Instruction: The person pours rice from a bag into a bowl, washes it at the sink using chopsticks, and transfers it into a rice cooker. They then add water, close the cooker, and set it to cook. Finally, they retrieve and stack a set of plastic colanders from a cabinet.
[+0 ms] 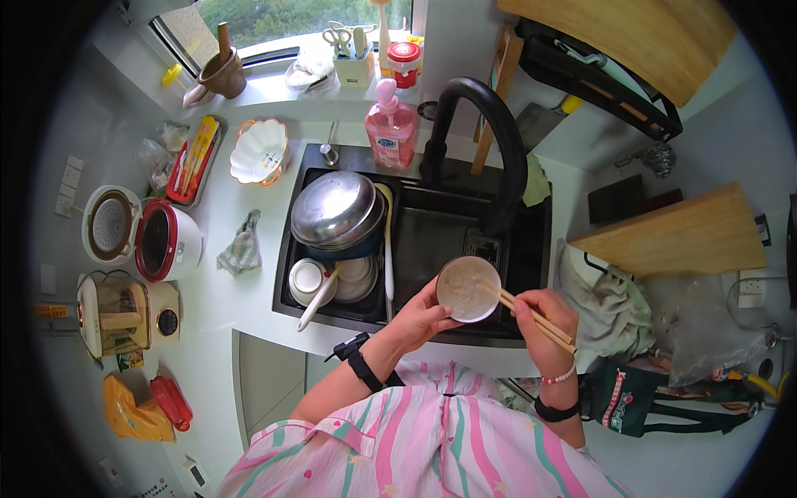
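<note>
A small round bowl of cloudy, bubbly liquid is in my left hand, the thumb lying over its rim. Wooden chopsticks are gripped in my right hand, and their tips dip into the liquid. Both hands are above the front of the black sink, near its right basin. In the left basin a metal lid or basin rests on stacked ware. White bowls stand in front of it, with a white-handled spoon lying across them.
A black faucet arches over the right basin. Behind the sink stands a pink pump bottle. On the left counter are a scalloped dish, a checked cloth and an open-lidded rice cooker. A wooden board and towels are at right.
</note>
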Demonstrator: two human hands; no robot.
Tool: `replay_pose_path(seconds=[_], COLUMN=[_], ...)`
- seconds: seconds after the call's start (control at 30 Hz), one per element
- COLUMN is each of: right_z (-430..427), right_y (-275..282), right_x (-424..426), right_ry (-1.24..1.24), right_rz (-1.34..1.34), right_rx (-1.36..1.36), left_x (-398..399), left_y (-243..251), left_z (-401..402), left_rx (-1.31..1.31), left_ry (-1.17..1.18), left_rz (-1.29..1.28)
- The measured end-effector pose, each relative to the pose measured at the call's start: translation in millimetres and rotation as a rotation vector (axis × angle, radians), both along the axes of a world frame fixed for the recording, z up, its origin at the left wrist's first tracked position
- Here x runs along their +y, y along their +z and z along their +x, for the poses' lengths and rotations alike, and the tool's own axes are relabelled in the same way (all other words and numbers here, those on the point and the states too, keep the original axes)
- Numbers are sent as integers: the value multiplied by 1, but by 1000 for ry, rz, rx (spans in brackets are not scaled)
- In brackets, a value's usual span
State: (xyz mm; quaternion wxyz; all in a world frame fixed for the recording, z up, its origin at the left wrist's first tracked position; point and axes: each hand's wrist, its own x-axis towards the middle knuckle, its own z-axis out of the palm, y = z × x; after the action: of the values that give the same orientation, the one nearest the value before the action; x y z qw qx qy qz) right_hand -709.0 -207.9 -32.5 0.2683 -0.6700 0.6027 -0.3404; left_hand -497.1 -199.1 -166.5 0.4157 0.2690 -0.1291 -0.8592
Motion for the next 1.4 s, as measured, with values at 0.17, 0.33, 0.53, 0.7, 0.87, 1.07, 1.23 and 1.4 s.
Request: replay_pose_path(seconds=[0.17,0.33,0.53,0.7,0.87,1.07,1.23,1.4], right_z=[4,0,-4,-11,-11,-12,-14,-14], right_y=[1,2,-6,-4,-9,-11,-7,-9], right_x=[2,4,3,4,3,5,2,0], right_ry=[261,58,-164,149,114,78,35,205], right_rz=[118,105,177,138,112,151,163,94], right_rx=[-129,-93,-186,-157,-71,-170,-167,-30], left_x=[-2,-2,-1,-2,-2,-3,-3,-5], left_y=[1,2,0,0,3,4,6,5], left_z=[2,4,5,3,1,0,-2,-5], left_rx=[-1,-5,-24,8,-19,-12,0,11], left_ry=[9,8,-3,-3,-22,-35,-33,-45], left_rz=[15,14,22,20,28,30,25,29])
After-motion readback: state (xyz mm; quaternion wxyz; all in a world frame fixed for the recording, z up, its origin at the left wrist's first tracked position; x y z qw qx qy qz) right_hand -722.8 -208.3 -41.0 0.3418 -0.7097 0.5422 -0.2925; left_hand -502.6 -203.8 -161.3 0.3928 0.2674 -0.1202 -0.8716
